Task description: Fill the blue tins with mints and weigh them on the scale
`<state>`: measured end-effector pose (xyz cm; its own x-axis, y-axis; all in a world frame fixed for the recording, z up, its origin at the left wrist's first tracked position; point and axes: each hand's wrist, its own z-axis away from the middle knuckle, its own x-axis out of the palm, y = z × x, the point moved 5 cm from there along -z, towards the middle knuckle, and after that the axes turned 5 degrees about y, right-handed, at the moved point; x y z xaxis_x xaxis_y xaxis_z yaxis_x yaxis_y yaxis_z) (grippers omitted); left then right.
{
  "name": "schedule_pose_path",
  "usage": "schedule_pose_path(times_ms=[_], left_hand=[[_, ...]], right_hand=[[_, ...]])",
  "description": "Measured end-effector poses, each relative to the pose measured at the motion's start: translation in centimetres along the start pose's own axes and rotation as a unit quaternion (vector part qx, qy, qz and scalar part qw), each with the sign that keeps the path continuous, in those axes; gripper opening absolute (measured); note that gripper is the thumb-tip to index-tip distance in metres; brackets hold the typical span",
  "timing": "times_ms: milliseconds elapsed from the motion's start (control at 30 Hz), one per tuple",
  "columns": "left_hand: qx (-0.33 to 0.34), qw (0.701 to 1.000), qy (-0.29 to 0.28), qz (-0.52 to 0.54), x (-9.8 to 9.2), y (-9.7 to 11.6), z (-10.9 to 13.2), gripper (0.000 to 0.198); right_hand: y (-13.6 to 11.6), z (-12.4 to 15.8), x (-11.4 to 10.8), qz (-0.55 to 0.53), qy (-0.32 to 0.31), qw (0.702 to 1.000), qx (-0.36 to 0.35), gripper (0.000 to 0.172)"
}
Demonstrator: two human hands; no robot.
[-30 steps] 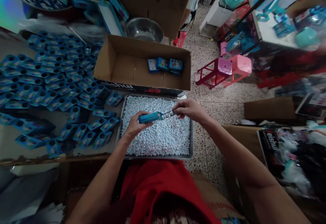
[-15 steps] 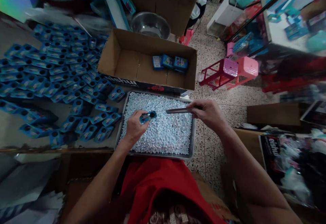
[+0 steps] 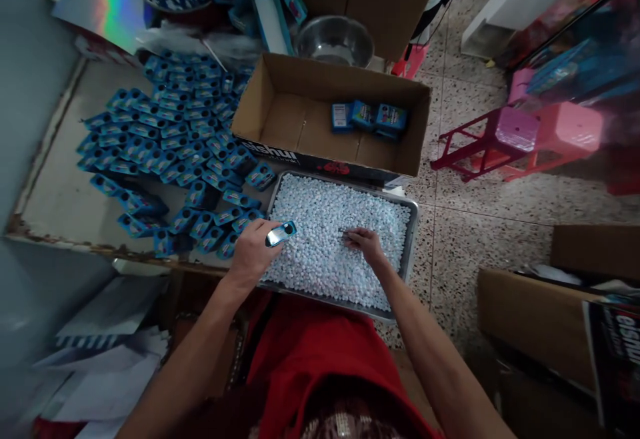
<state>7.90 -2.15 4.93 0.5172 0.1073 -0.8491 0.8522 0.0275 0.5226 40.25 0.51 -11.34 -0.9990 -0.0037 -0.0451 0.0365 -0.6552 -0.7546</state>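
A metal tray (image 3: 413, 226) full of small white and pale blue pellets (image 3: 340, 226) lies in front of me on the floor. My left hand (image 3: 253, 252) is closed on a small blue box (image 3: 281, 233) held over the tray's left edge. My right hand (image 3: 364, 242) lies down in the pellets near the tray's middle, fingers bent into them. Whether it holds anything there is hidden.
Many flat blue boxes (image 3: 165, 139) are spread on a board to the left. An open cardboard carton (image 3: 300, 119) behind the tray holds a few blue packs (image 3: 370, 118). A steel bowl (image 3: 334, 40), pink stools (image 3: 520, 136) and more cartons (image 3: 545, 312) stand around.
My right hand pulled a thin insert out of the blue box, then came down into the pellets. My left hand moved the box toward the tray's left edge. The camera shifted left.
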Motion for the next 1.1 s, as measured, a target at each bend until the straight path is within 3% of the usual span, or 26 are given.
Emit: schedule_pose_path(times_ms=[100,233,467,667,833,933,1033,1100], left_hand=[[0.002,1.0,0.0,-0.017,0.1,-0.3,0.1,0.028],[-0.008,1.0,0.0,0.003,0.9,-0.1,-0.3,0.031],[-0.04,0.992,0.006,0.116,1.8,1.9,-1.3,0.032],[0.004,0.992,-0.009,0.128,2.5,4.7,-1.6,0.026],[0.004,0.99,0.003,0.14,3.2,5.5,-1.7,0.026],[-0.019,0.986,0.004,0.167,3.8,5.0,-1.7,0.028],[-0.074,0.973,0.018,0.22,4.0,3.5,-1.2,0.031],[-0.119,0.963,0.038,0.24,3.5,2.0,-0.6,0.035]], right_hand=[[-1.9,0.6,-1.5,-0.025,-0.013,1.0,0.001,0.046],[-6.7,2.2,-2.5,-0.031,-0.049,0.998,-0.008,0.046],[-16.2,4.7,-0.2,0.041,-0.122,0.99,-0.06,0.041],[-21.1,6.8,0.5,0.151,-0.112,0.975,-0.12,0.023],[-23.1,9.2,1.6,0.199,-0.11,0.959,-0.168,0.018],[-23.1,10.0,1.0,0.207,-0.1,0.954,-0.193,0.019],[-20.8,9.1,-2.4,0.188,-0.057,0.963,-0.184,0.024],[-17.7,7.5,-5.8,0.171,-0.003,0.974,-0.148,0.03]])
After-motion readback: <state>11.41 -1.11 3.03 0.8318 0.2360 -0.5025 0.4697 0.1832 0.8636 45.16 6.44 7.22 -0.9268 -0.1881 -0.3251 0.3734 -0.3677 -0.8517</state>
